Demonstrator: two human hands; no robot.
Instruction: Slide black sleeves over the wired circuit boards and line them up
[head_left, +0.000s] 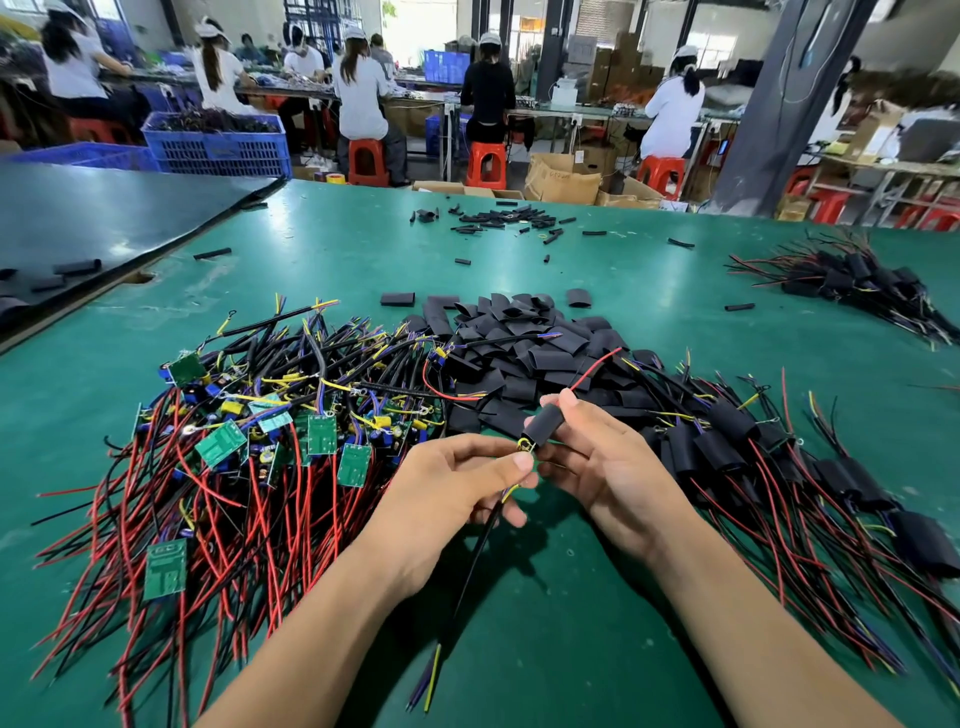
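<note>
Green matting covers the table (571, 649), and low over it the two hands meet on one piece. The right hand (608, 467) grips a sleeve (545, 423) between thumb and fingers: a short matt black tube, tilted, with a red wire (597, 366) coming out of its upper end. The board inside is hidden. The left hand (457, 483) pinches a black cable (470, 566) just under the tube's lower mouth, thumb on the yellow leads there. The cable hangs toward the near edge and ends in bared yellow and blue cores.

Left of the hands lies a heap of bare boards (223, 441), small and green with blue and yellow parts, tangled in red and black wires. To the right, sleeved boards (727, 447) lie side by side, wires fanned toward the near edge. Behind the hands sits a pile of loose sleeves (519, 353), flattened. Farther off, thin tubes (498, 218) are scattered, and a second sleeved bundle (852, 280) lies at far right. Beyond the table, workers (358, 88) sit with backs turned.
</note>
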